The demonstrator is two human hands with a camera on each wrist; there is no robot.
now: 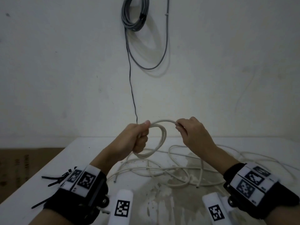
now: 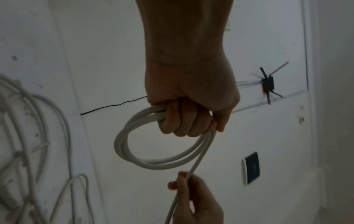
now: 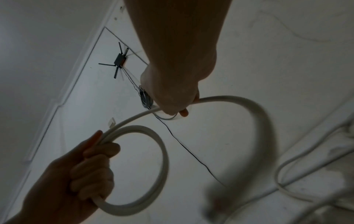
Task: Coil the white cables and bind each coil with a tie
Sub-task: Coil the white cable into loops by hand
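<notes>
Left hand [image 1: 138, 137] fisted round a white coil [image 1: 159, 140], right hand [image 1: 190, 132] pinching its free run, strand count blurred, above loose cables [image 1: 178, 169] mid-table [image 1: 56, 168], ties [image 1: 53, 180] at its left edge.

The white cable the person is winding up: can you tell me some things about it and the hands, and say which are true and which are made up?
1. The left hand grips a coil of white cable. True.
2. The right hand is empty. False: it pinches the cable strand that leads to the coil.
3. A black tie already binds the coil. False: no tie shows on it; black ties lie on the table by the left wrist.
4. More loose white cables lie on the table. True.
5. A grey cable bundle hangs on the wall. True.
</notes>
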